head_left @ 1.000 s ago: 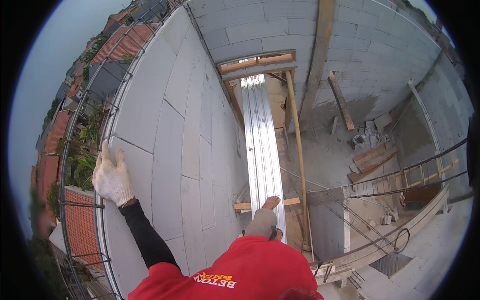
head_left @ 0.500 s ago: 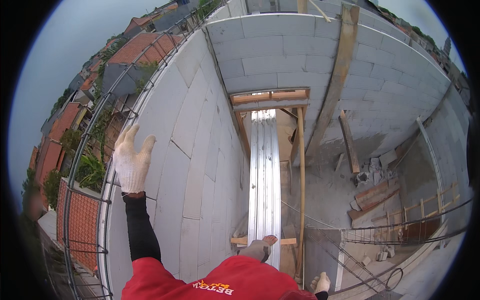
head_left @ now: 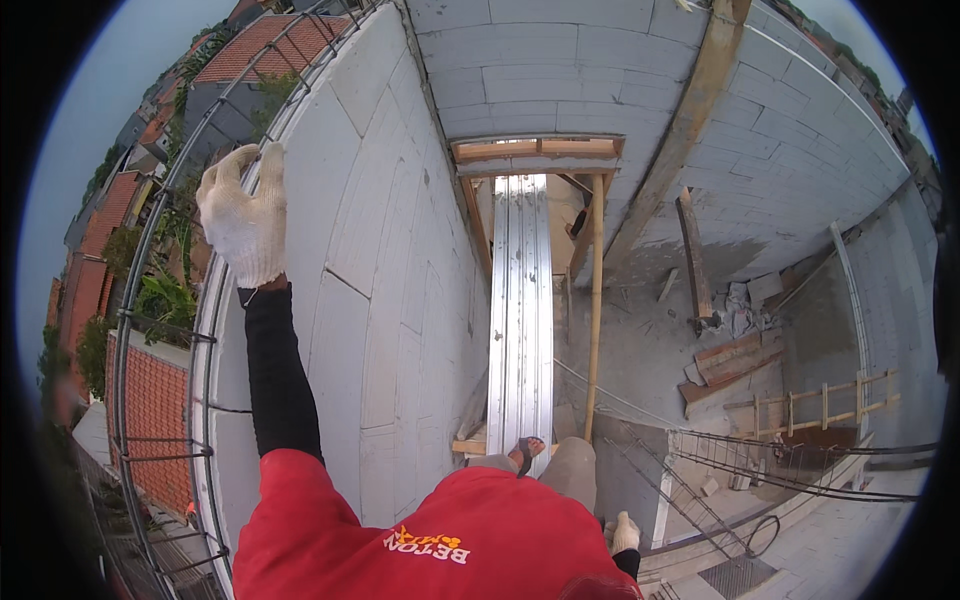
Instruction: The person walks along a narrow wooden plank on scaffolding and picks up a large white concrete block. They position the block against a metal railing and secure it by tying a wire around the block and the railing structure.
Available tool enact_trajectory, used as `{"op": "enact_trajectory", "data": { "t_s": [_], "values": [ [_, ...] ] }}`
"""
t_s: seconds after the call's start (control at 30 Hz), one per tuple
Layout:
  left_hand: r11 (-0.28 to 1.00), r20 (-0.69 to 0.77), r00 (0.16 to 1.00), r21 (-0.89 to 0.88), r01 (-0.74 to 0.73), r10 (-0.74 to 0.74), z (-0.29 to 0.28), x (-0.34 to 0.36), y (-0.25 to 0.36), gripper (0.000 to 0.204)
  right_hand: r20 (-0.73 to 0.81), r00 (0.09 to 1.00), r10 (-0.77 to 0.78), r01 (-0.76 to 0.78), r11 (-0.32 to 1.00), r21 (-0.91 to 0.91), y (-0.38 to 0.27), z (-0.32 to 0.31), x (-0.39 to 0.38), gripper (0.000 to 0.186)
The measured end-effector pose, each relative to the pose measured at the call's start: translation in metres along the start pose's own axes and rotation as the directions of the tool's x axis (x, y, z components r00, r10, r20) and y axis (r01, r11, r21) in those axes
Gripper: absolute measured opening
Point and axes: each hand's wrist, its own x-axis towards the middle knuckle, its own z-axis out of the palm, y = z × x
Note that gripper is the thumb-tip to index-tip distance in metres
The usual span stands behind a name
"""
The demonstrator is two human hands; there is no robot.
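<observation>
My left hand [head_left: 240,215], in a white knitted glove, is at the top edge of the grey block wall [head_left: 335,240]. Its fingers are apart and slightly bent, beside the steel rebar cage [head_left: 150,330]. Low on the right, my gloved right hand [head_left: 626,532] shows small next to my red shirt. Its fingers look curled in; what they hold, if anything, is hidden. A foot in a dark sandal [head_left: 526,455] stands on the ribbed metal sheet [head_left: 520,310], which runs ahead through a timber-framed opening [head_left: 540,150].
A bamboo pole [head_left: 596,300] stands right of the sheet. A plank [head_left: 694,255] leans by the far wall, near broken boards [head_left: 738,358]. A wooden ladder [head_left: 825,405] lies at right, with rebar [head_left: 800,480] nearer. Tiled roofs [head_left: 155,420] lie below, outside the wall.
My left hand has shifted along the wall top, its fingers more bent. The view has tipped further down, and my legs have moved: a sandalled foot and second knee now show.
</observation>
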Motion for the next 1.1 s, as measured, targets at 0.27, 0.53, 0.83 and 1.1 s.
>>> {"op": "enact_trajectory", "data": {
  "t_s": [0.27, 0.53, 0.83, 1.1],
  "values": [
    [0.875, -0.262, 0.854, -0.322, 0.362, -0.450, 0.030, -0.012, -0.030, 0.092, -0.022, 1.000, 0.002, -0.012, 0.896, -0.445, 0.078, -0.008, 0.046, 0.059],
    [0.636, -0.106, 0.811, -0.682, 0.362, -0.576, 0.040, 0.033, -0.081, 0.043, -0.062, 0.998, 0.004, -0.016, 0.981, -0.194, -0.062, 0.037, 0.086, 0.051],
    [0.599, -0.040, 0.781, -0.666, 0.444, -0.623, 0.019, 0.014, -0.100, 0.039, 0.097, 0.983, -0.158, 0.182, 0.917, -0.356, -0.339, 0.152, 0.094, 0.062],
    [0.663, -0.117, 0.819, -0.656, 0.361, -0.562, 0.012, 0.000, -0.111, 0.034, 0.311, 0.777, -0.548, 0.630, 0.671, -0.390, -0.611, 0.324, 0.077, 0.059]
  ]
}}
